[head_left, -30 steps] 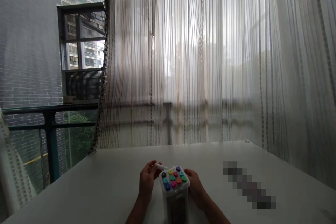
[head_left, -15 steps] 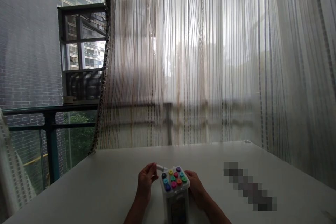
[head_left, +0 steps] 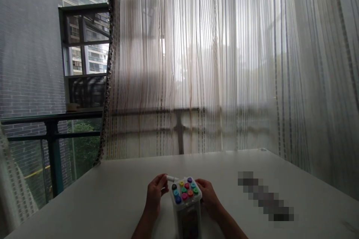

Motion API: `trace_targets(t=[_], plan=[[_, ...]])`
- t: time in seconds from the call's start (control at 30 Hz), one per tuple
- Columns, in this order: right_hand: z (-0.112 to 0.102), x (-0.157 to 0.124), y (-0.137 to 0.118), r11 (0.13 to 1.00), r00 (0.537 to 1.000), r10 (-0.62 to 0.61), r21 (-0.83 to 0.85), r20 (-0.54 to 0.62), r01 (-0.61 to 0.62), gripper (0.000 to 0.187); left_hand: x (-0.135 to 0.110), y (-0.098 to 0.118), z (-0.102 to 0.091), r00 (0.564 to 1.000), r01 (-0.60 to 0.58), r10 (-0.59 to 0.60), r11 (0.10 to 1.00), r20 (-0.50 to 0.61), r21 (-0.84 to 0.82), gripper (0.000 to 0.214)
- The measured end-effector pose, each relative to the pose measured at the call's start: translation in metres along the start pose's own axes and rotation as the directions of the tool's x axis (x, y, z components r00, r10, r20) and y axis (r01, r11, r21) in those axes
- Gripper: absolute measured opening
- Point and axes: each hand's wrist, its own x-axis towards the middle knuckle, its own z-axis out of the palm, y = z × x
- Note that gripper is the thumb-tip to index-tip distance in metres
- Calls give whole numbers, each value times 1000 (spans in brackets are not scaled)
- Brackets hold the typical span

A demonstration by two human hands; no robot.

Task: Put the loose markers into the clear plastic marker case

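Observation:
A clear plastic box [head_left: 186, 206] of markers stands upright on the white table in front of me. Round caps [head_left: 184, 190] in black, yellow, purple, blue, green, pink and orange show at its top. Between the thumb and fingers of my left hand [head_left: 155, 192] is a white marker [head_left: 171, 178], held nearly level, its far end at the box's back left corner. My right hand [head_left: 206, 196] is closed against the right side of the box near the top; its fingertips are hidden behind the box.
The white table [head_left: 117, 198] spreads around the box. A blurred-out long dark object [head_left: 265, 196] lies on the right. Behind the table hangs a sheer striped curtain [head_left: 196, 82], with a dark railing [head_left: 53, 149] to the left.
Both hands and the box hold nearly the same pose. The view has shifted very slightly, and the white marker remains in my left hand.

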Motion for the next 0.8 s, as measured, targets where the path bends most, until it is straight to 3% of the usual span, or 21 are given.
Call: trace_targets(t=[0.3,0.57,0.8], plan=[[-1,-5,-13,995,997,55,85,-51,-51,35,0,-2,0,999,-4,6,999,-48,50,46],[-3,-6,-18,967,985,114,242,-133,-80,24,-2,2,1,998,-28,28,1000,-54,-8,41],[-2,-6,-20,979,986,92,193,-138,-64,26,-3,5,-1,998,-27,25,999,-55,-43,40]])
